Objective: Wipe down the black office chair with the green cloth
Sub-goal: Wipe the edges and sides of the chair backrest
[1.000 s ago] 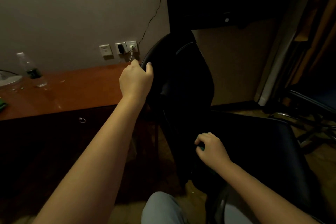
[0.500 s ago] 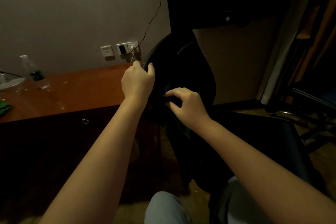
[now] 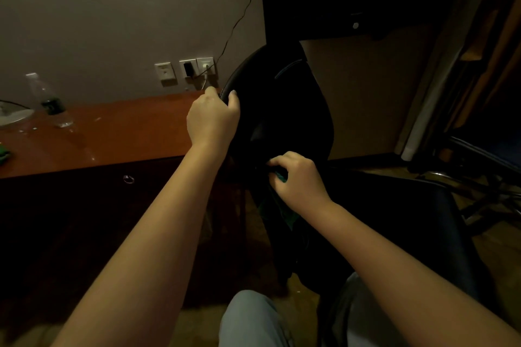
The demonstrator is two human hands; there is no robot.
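Head camera, left to right: a clear plastic bottle (image 3: 46,98) stands on the reddish wooden desk (image 3: 112,135) below the wall sockets (image 3: 186,69), and the left hand (image 3: 212,120) curls fingers and thumb round the upper left edge of the backrest of the black office chair (image 3: 282,110), clamped on it. Just right and lower, the right hand (image 3: 298,177) has its fingers curled on the green cloth (image 3: 280,176), holding it against the lower backrest above the seat, with cloth hanging dimly below the hand. Another chair (image 3: 479,155) stands in shadow at far right.
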